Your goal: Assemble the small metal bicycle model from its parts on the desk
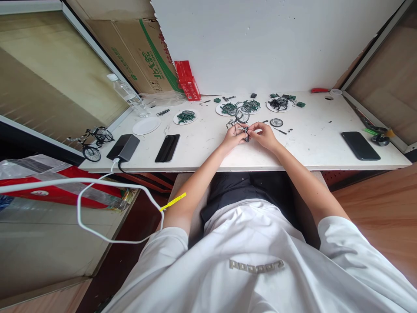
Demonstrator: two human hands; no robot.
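A partly built miniature model bicycle (242, 114), dark with one spoked wheel pointing away from me, is in my left hand (233, 136). The fingers of that hand are closed around its frame just above the table. My right hand (263, 135) meets it from the right, thumb and forefinger pinched at the dark lower end of the model; the small piece between those fingertips is too small to name. A loose spoked wheel (276, 122) lies flat to the right, beyond my right hand. Near it is a thin dark screwdriver-like tool (280, 131).
White plates of green and black parts (186, 117) line the back, with more parts on another plate (279, 104). A finished model bicycle (92, 141), a power bank-like box (123, 148) and a phone (167, 148) are left; another phone (360, 145) is right. A white cable (97, 180) hangs by my left arm.
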